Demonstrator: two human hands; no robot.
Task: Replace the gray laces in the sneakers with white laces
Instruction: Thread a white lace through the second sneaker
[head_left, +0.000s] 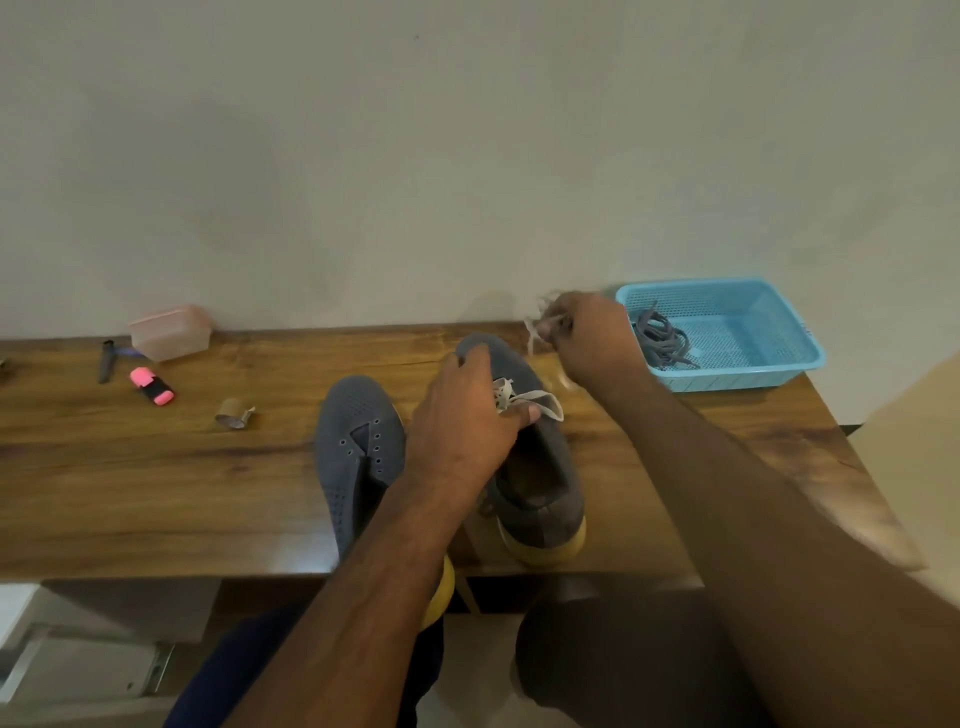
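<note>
While the left hand (467, 415) gripped the right-hand gray sneaker (524, 457) at frame centre, the right hand (587, 332) pinched the white lace (535, 400) above it. The gray laces (665, 340) lay in the blue basket (779, 374) at right; the other sneaker (358, 447) stood unlaced alongside.

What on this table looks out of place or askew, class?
The left sneaker hangs over the table's front edge, heel unsupported, with no lace in it. A torn cardboard roll lies loose nearby. Gray laces sit tidily in the basket.
</note>
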